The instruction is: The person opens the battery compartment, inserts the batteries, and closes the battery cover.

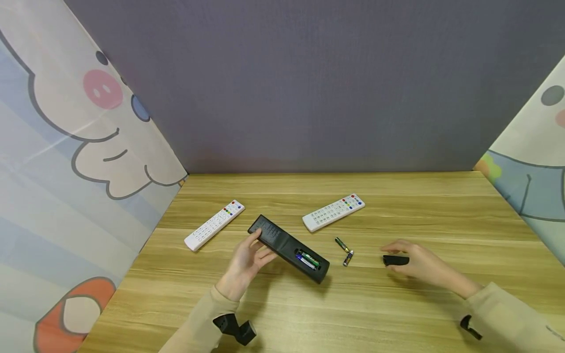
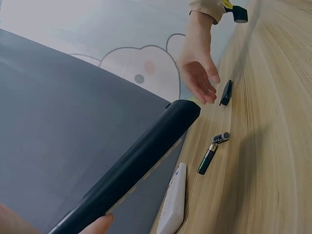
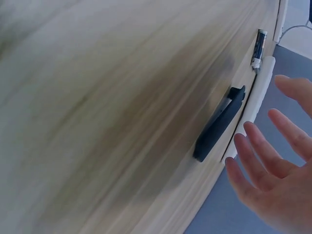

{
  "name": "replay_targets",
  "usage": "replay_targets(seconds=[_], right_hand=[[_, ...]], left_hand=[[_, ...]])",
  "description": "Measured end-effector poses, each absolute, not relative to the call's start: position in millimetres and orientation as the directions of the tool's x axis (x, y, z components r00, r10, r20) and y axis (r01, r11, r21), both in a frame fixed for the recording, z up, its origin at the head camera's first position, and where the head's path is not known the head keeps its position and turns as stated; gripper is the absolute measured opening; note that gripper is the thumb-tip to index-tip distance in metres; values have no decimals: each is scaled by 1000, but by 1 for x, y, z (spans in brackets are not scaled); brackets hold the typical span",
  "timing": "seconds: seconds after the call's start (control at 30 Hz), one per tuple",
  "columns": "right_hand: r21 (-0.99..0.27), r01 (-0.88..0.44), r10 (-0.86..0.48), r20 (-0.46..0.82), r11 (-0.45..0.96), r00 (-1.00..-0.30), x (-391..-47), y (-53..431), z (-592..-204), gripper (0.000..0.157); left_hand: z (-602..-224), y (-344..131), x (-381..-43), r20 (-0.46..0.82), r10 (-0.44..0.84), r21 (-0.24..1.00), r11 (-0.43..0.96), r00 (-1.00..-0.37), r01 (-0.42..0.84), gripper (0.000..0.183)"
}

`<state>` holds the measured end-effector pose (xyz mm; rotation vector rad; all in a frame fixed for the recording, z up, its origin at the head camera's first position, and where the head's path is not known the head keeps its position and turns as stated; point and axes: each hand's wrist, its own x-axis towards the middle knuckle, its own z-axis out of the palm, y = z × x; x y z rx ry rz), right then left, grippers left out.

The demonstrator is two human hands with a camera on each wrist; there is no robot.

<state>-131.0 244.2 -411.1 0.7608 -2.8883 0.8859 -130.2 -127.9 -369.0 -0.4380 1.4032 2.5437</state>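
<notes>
My left hand (image 1: 244, 267) holds a black remote control (image 1: 282, 242) tilted above the table, its back facing up. In its uncovered battery compartment lie a green battery (image 1: 311, 259) and a blue-and-white battery (image 1: 306, 262). My right hand (image 1: 417, 261) is over the table with its fingers spread and nothing between them. Close by, the black battery cover (image 3: 220, 126) lies on the table, apart from the fingertips in the right wrist view. Between the hands are two loose batteries, a green one (image 1: 342, 244) and a dark one (image 1: 348, 258), end to end.
One white remote control (image 1: 214, 225) lies on the wooden table (image 1: 397, 314) at the left. Another white remote control (image 1: 333, 213) is farther back, beyond the loose batteries. A grey panel (image 1: 326, 88) stands along the back edge, with cartoon-printed sheets at both sides.
</notes>
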Motion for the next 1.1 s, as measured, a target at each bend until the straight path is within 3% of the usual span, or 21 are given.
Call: replay_targets(seconds=[0.33, 1.1], right_hand=[[-555, -378, -442, 21, 741, -897, -134, 251, -417, 41], [-470, -450, -479, 65, 759, -876, -138, 251, -422, 33]], left_hand=[[-368, -129, -131, -360, 43, 779, -536, -932, -326, 34], [-368, -130, -130, -365, 67, 765, -546, -929, -340, 36]])
